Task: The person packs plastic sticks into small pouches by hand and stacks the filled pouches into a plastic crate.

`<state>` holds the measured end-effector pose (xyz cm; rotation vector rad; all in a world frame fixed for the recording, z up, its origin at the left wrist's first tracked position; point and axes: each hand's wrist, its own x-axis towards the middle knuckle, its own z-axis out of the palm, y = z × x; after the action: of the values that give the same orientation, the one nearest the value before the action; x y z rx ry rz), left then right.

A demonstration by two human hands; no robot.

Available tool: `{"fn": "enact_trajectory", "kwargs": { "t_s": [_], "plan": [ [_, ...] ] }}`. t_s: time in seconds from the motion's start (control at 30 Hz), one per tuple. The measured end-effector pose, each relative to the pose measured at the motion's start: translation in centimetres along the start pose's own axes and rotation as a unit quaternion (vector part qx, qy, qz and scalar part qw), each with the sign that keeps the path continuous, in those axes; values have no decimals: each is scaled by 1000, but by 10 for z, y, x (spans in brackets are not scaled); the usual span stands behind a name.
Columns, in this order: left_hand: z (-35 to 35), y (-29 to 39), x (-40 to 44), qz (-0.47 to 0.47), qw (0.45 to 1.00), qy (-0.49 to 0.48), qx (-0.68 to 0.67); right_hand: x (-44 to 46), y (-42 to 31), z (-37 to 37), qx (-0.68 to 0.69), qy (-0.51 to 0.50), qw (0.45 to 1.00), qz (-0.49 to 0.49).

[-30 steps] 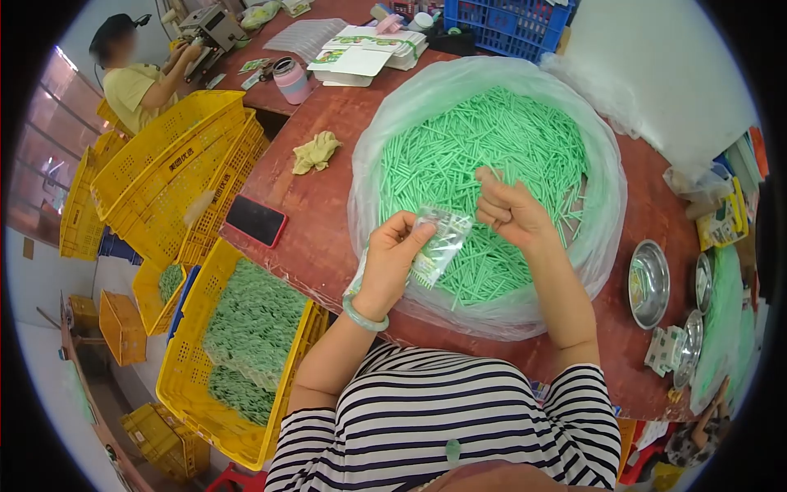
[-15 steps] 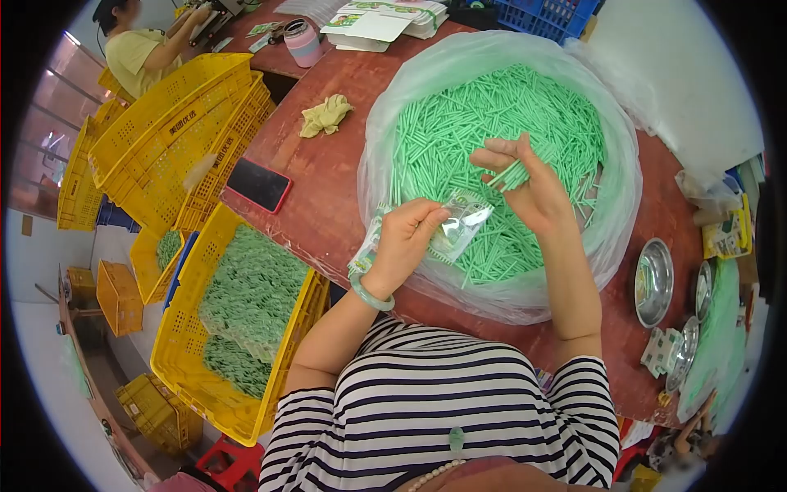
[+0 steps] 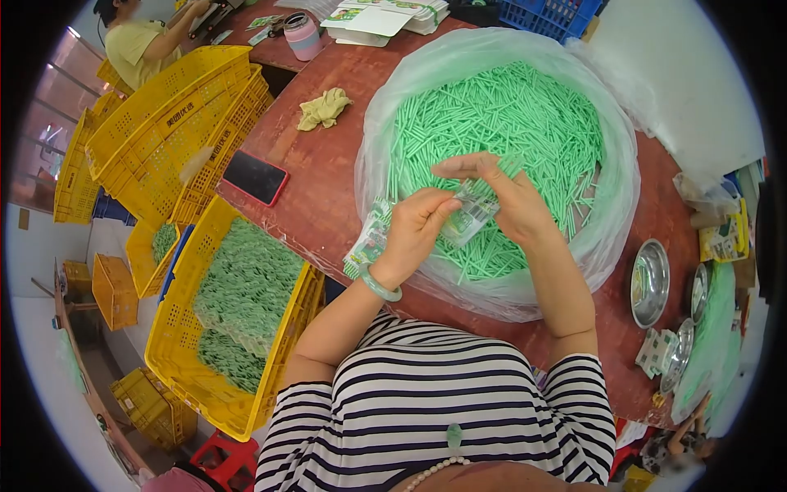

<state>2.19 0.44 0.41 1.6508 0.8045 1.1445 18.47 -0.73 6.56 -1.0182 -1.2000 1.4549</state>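
My left hand (image 3: 414,230) pinches the edge of a clear printed plastic packet (image 3: 469,223) over the near side of a large heap of thin green sticks (image 3: 500,107). Cupped around a small bunch of green sticks, my right hand (image 3: 520,205) is at the packet's upper end. Its fingers partly hide the bunch, and I cannot tell whether any sticks are inside the packet. The heap lies in a wide, clear plastic bag (image 3: 377,123) with its rim spread open. More printed packets (image 3: 369,242) lie beside my left wrist.
A phone (image 3: 256,178) and a crumpled yellow cloth (image 3: 325,109) lie on the red table (image 3: 311,189). Left of it stand yellow crates (image 3: 168,361), one with filled green packets. Metal bowls (image 3: 650,283) sit at right. Another person (image 3: 139,45) works at the far left.
My right hand has come down and left with the sticks to meet the packet. The left hand has shifted slightly, still gripping the packet.
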Motion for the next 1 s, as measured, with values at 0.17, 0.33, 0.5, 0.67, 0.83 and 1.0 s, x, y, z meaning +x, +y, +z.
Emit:
{"fn": "enact_trajectory", "kwargs": {
  "t_s": [0.17, 0.33, 0.5, 0.67, 0.83, 1.0],
  "plan": [
    [9, -8, 4, 18, 998, 8, -66, -3, -1, -9, -86, -54, 995, 5],
    [15, -5, 12, -16, 992, 2, -122, -6, -13, -21, -195, -30, 979, -50],
    [18, -7, 19, -41, 978, 21, -206, -14, -26, -22, -195, 49, 978, -54],
    [12, 5, 25, -36, 983, 14, -181, -10, -17, -17, -208, 103, 971, -63],
    [-54, 29, 15, -13, 994, -75, -75, -1, -18, 17, -255, 28, 964, -70],
    [-140, 45, -51, 13, 989, -88, 118, 9, 1, 88, -218, -127, 967, -37]
  ]
}}
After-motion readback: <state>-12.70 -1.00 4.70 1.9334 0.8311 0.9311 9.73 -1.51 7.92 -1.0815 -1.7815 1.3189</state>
